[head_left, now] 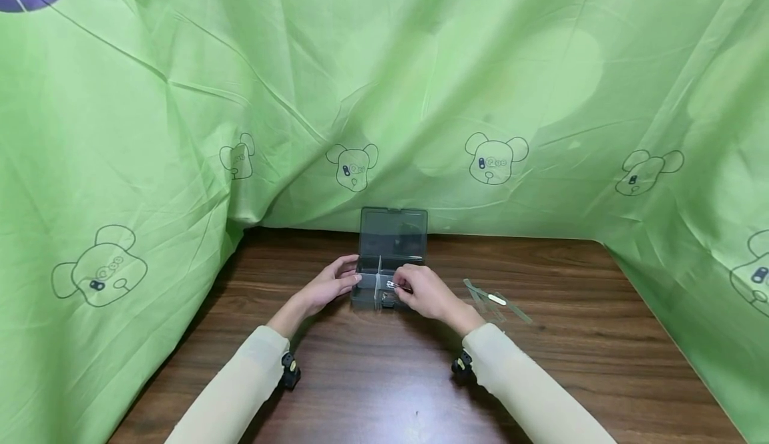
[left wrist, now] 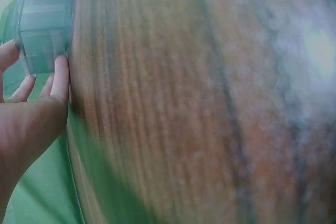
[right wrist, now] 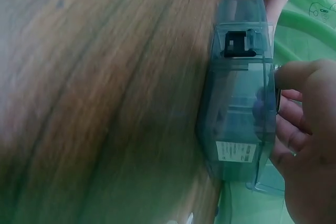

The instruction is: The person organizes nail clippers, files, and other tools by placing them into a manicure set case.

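Note:
A clear grey plastic compartment box (head_left: 368,296) stands on the table with its lid (head_left: 393,234) raised at the back. Dividers split its inside into compartments. At the left end, my left hand (head_left: 327,285) holds the box, thumb at the rim and fingers along the side wall. Over the right-hand compartments, my right hand (head_left: 425,290) pinches a small silver nail clipper (head_left: 392,285) between thumb and fingers. In the right wrist view the box's front wall (right wrist: 236,108), with a dark latch and a white label, partly screens the fingertips.
Right of the box, several thin transparent strips (head_left: 515,310) lie crossed on the brown wooden table (head_left: 372,377), one with a white oval patch (head_left: 496,299). A green curtain (head_left: 420,110) with bear drawings hangs around the back and sides.

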Available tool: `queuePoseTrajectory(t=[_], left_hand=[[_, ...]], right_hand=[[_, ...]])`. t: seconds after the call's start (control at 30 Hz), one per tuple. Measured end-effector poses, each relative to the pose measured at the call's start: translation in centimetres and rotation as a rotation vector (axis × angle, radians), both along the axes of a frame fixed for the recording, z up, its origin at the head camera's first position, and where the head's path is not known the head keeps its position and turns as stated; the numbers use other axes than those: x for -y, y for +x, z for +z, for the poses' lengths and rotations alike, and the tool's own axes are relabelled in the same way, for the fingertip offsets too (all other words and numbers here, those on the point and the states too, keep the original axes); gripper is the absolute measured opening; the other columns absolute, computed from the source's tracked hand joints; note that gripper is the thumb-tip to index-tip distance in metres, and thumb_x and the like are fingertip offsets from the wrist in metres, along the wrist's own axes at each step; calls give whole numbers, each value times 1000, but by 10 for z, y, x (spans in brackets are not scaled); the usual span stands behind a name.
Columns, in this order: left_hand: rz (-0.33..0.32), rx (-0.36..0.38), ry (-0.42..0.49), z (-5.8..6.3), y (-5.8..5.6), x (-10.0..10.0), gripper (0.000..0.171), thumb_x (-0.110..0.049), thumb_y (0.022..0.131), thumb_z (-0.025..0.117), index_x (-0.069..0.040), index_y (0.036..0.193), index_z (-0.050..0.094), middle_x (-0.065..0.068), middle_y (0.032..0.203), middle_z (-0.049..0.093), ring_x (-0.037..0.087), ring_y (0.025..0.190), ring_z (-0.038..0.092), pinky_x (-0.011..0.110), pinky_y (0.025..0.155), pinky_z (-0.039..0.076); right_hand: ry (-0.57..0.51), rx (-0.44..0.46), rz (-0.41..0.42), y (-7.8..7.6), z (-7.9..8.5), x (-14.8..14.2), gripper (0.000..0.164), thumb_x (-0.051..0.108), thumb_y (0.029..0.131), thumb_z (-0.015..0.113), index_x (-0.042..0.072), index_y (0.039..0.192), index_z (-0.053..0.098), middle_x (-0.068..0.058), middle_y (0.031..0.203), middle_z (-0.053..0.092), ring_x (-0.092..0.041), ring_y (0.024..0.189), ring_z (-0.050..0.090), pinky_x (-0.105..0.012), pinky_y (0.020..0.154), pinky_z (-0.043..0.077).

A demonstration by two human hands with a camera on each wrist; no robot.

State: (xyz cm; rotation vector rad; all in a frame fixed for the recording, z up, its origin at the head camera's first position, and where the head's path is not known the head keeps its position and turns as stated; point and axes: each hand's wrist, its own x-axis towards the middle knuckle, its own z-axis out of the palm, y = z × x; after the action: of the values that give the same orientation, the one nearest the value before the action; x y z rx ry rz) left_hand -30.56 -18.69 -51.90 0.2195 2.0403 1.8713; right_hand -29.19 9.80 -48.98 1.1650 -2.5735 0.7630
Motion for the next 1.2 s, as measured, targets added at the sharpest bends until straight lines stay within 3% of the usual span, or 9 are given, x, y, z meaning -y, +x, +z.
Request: queuePoseTrajectory(t=[0.23, 0.47, 0.77, 1.2], left_hand=[[3, 0, -4, -2, -2, 0, 70, -17, 106, 67, -12, 165, 31, 22, 166, 32, 39, 154, 33, 50, 122, 39], [7, 9, 5, -4, -2, 2, 69, -16, 106, 67, -12, 165, 31, 22, 166, 34, 37, 154, 34, 49, 122, 39], [-2, -7, -6, -2, -4, 2, 69, -17, 106, 67, -12, 165, 31, 22, 166, 33, 38, 154, 33, 49, 122, 40], [-22, -18, -8, 0, -2, 1, 68, -14, 108, 64, -9, 165, 29, 23, 167, 30, 40, 155, 30, 53, 123, 37]], right_hand=[[-2, 6, -31, 4, -3, 0, 6, 9, 95, 76, 11, 96, 71, 5, 91, 64, -11, 81, 59, -30, 71, 55], [-50, 51, -22, 7, 6, -11, 10, 6, 93, 79, 5, 101, 73, 0, 96, 69, -12, 85, 66, -28, 77, 60], [-68, 36, -110, 4, 19, -64, 12, 4, 89, 83, 4, 97, 75, -2, 90, 67, -17, 80, 65, -32, 72, 59], [-27, 91, -223, -3, 3, -135, 12, 4, 88, 83, 2, 97, 75, -5, 90, 68, -22, 82, 67, -36, 73, 60]])
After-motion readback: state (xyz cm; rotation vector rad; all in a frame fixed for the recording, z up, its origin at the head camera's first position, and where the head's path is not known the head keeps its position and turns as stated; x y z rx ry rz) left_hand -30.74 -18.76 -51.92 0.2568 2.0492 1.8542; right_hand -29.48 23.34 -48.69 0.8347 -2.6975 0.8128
